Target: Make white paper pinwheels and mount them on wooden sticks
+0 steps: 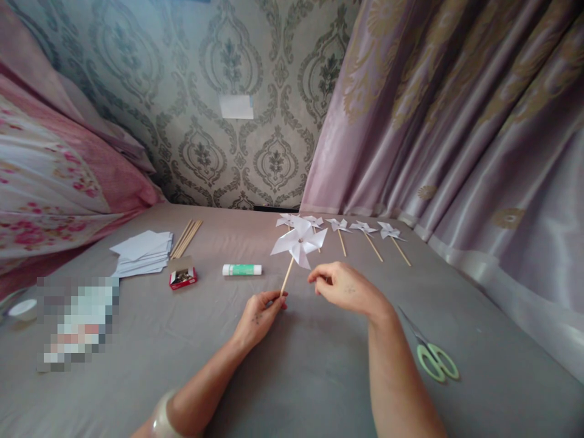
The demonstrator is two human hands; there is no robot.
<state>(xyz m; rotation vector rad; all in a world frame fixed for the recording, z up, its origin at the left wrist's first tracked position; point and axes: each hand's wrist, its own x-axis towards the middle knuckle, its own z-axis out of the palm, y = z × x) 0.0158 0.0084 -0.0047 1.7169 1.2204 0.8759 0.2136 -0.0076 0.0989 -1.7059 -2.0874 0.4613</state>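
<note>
The person's left hand (258, 316) grasps a wooden stick (287, 277) near its lower end, pinched between thumb and fingers, with the wrist low over the grey cloth surface (296, 383). At the stick's far end sits a white paper pinwheel (298, 242), its blades spread and a small fastener at the centre; it stands mid-scene, tilted away from the person. The right hand (347, 289) is just to the right of the blades, apart from them, fingers loosely curled rather than clenched, with nothing showing between them.

The step in hand looks like checking or trying out a pinwheel already joined to its stick. A touch to the blades would call for a light fingertip and a steady left grip; laying it down would call for a spot clear of the others' blades.

Beyond, at the far right, a row of pinwheels (338, 225) lies on the surface, sticks pointing nearer. Left of the hands are a glue stick (242, 270), a red box (183, 280) of small pieces, spare sticks (187, 238) and stacked paper (143, 255). Scissors (437, 362) lie near right.
</note>
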